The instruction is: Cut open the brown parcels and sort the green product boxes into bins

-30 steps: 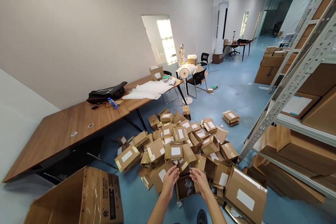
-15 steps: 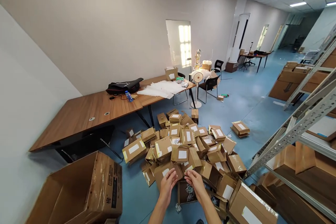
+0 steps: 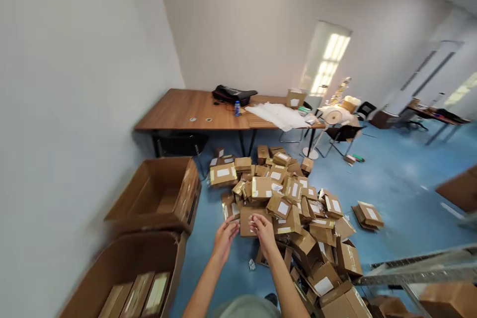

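My left hand (image 3: 225,234) hovers in front of me above the blue floor, with its fingers loosely bent and nothing in it. Beside it, a short gap away, my right hand (image 3: 263,231) also holds nothing visible, its fingers half curled. Behind both hands lies a brown cardboard box (image 3: 246,219) at the near edge of a heap. More taped small boxes (image 3: 263,187) with white labels spread over the floor. A crumpled scrap (image 3: 252,264) lies below the hands.
A large carton (image 3: 149,179) stands at the left; a nearer carton (image 3: 179,253) has several flat boxes inside. Wooden desks (image 3: 186,109) line the wall, bearing a black bag (image 3: 234,94), a blue bottle (image 3: 237,108) and white wrap (image 3: 279,115). A metal rack (image 3: 428,274) is at the right.
My view has turned to the left, so the scene has shifted right and the nearer carton with flat boxes has come into sight. Both hands remain raised and apart.
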The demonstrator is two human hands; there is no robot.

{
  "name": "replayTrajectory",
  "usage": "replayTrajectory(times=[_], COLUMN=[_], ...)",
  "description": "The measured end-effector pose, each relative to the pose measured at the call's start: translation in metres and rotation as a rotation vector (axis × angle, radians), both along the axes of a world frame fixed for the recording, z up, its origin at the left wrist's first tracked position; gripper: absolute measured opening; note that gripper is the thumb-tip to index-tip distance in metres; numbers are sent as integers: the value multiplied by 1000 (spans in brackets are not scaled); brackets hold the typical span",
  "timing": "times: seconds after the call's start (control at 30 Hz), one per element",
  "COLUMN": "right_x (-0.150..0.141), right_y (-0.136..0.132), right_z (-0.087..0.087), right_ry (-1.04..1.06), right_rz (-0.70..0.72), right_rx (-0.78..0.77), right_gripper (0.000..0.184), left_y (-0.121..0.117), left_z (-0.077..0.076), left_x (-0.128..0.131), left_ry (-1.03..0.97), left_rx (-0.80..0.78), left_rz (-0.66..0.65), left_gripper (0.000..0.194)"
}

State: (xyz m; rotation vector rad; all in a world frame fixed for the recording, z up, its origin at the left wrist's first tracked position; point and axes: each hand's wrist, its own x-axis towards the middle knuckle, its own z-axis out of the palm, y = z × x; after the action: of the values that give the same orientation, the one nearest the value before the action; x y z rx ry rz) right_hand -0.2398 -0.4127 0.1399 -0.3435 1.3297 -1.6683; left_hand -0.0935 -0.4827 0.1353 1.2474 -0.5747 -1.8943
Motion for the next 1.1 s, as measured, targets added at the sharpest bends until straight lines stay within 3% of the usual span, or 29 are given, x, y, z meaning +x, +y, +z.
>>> replayTrajectory(times=[0.2,0.4,0.6,0.77,0.87,0.93,1.1], right_x=[81,160,228,301,344,366,382], right_y=[-43,-71,-88,-91,-75,-57,1], right_z=[9,12,0,-7,-4,-3,-12], right_ry=[22,64,107,112,83,66,78], right_rz=[252,567,971,1389,1648,1806,2154], right_rx=[47,50,103,141,122,126,201], right_gripper=[56,42,41,42,41,41,43], left_y=[-14,-10,25,84,138,175,248], left_z=[17,11,-2,-3,-1,-1,-13], left_x=[90,172,233,277,285,275,214], left_ry=[98,124,144,101,50,18,-18], left_rx=[-64,-84,-90,-85,-71,-34,141], left_rz=[255,529,873,1286,1571,1750,2155], left_gripper=[30,42,46,50,52,54,53])
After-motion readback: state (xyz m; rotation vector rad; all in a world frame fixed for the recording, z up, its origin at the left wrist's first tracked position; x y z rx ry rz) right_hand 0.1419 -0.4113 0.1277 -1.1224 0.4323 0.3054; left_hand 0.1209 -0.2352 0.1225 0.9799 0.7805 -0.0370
